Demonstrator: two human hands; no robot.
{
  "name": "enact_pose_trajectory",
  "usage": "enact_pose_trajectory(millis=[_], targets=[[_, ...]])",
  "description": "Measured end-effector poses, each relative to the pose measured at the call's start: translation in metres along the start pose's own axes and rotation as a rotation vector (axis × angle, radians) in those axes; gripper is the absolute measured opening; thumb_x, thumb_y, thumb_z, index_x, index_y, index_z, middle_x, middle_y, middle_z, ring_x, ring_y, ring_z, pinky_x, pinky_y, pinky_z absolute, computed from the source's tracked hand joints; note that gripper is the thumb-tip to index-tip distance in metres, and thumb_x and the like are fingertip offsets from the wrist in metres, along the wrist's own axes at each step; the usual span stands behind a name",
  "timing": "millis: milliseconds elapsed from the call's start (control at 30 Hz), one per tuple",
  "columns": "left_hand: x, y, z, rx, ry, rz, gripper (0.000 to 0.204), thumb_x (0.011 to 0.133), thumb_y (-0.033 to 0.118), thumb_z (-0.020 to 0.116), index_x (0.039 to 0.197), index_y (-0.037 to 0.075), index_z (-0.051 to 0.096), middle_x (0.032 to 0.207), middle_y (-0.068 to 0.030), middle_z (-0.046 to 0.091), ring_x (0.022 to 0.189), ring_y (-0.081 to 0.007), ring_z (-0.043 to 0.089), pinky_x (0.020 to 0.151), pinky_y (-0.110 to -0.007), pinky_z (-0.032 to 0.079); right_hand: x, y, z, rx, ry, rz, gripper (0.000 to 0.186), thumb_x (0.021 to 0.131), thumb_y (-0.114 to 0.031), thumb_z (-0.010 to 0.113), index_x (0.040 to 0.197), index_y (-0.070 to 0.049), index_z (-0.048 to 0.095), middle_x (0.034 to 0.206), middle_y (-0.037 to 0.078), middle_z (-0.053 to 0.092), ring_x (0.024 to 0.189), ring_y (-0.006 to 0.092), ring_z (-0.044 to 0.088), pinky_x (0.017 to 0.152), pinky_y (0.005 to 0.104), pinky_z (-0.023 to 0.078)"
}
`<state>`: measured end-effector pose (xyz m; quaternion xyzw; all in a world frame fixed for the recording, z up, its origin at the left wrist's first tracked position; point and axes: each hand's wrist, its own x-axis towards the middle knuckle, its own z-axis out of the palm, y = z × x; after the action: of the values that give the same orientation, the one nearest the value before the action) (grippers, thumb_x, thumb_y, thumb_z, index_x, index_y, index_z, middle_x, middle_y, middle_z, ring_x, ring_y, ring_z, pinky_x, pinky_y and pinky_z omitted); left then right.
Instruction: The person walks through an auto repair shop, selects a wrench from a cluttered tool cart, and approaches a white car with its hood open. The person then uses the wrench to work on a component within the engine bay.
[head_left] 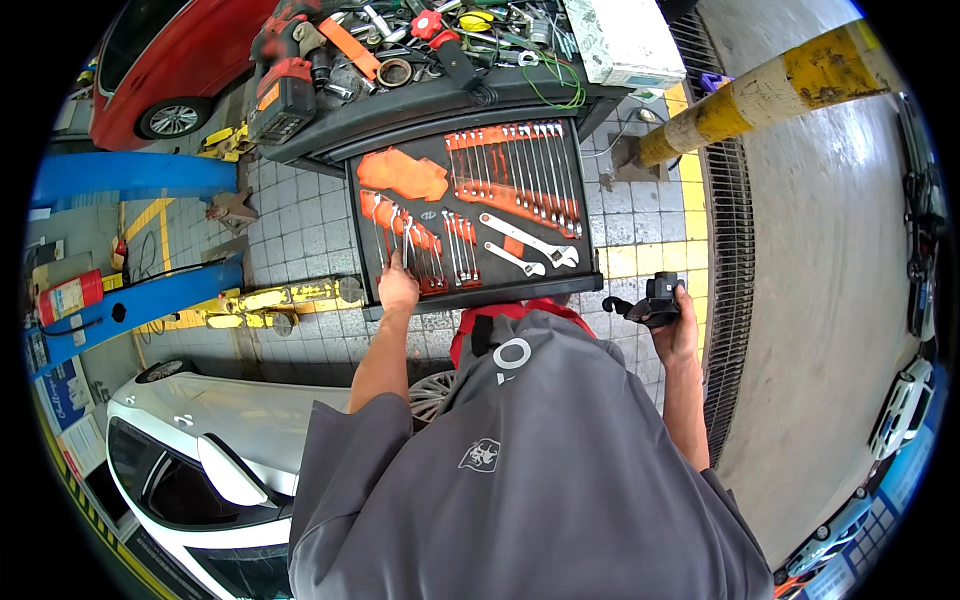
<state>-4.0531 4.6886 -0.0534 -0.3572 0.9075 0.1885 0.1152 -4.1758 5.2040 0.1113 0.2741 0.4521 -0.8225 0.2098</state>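
An open black drawer (470, 295) holds rows of silver wrenches (510, 170) in orange holders, an orange pad (400, 176) and two adjustable wrenches (530, 240). My left hand (398, 285) reaches into the drawer's near left, fingers closed on a silver wrench (406, 236), partly hidden by them. Out to the right, beside the drawer, my right hand (677, 325) grips a small black device (662, 292) with a dangling black strap.
Above the drawer, the cart top (430, 90) carries tools and a red-black power tool (280, 100). A yellow post (750, 100) and floor grate (730, 330) stand right. Left are blue lift arms (130, 300), a red car (170, 70) and a white car (200, 450).
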Motion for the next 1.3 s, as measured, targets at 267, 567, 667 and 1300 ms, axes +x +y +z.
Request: enact_pose_trajectory(millis=[267, 567, 667, 1300], targets=[[0.018, -0.023, 0.034, -0.748, -0.176, -0.307, 0.052, 0.096, 0.025, 0.069, 0.138, 0.003, 0.048, 0.105, -0.0231, 0.074, 0.098, -0.0398, 0.073, 0.088, -0.046, 0.057, -0.005, -0.001, -0.014, -0.004, 0.006, 0.0, 0.039, 0.102, -0.038, 0.062, 0.123, -0.006, 0.064, 0.103, 0.007, 0.073, 0.08, 0.0193, 0.07, 0.072, 0.033, 0.058], [0.003, 0.022, 0.001, 0.042, -0.024, -0.165, 0.035, 0.101, 0.032, 0.057, 0.12, 0.003, 0.054, 0.107, -0.026, 0.072, 0.101, -0.0463, 0.07, 0.089, -0.055, 0.056, -0.007, 0.002, -0.019, -0.007, 0.023, 0.003, 0.035, 0.105, -0.038, 0.057, 0.121, -0.008, 0.064, 0.1, 0.007, 0.073, 0.08, 0.0213, 0.07, 0.073, 0.0347, 0.058], [-0.002, 0.018, 0.004, 0.068, 0.105, -0.081, 0.031, 0.099, 0.031, 0.06, 0.114, 0.004, 0.056, 0.109, -0.0232, 0.071, 0.098, -0.0449, 0.071, 0.085, -0.054, 0.057, -0.008, 0.001, -0.014, -0.007, 0.05, 0.002, 0.035, 0.105, -0.038, 0.056, 0.121, -0.008, 0.064, 0.1, 0.007, 0.072, 0.08, 0.0214, 0.07, 0.072, 0.0347, 0.057], [-0.005, -0.006, -0.01, 0.17, -0.045, 0.093, 0.059, 0.1, 0.027, 0.06, 0.157, 0.031, 0.044, 0.129, -0.0205, 0.068, 0.104, -0.0401, 0.071, 0.087, -0.05, 0.058, -0.007, 0.009, -0.014, 0.007, 0.038, 0.021, 0.038, 0.102, -0.038, 0.061, 0.121, -0.005, 0.064, 0.101, 0.008, 0.072, 0.08, 0.0208, 0.068, 0.074, 0.0352, 0.056]])
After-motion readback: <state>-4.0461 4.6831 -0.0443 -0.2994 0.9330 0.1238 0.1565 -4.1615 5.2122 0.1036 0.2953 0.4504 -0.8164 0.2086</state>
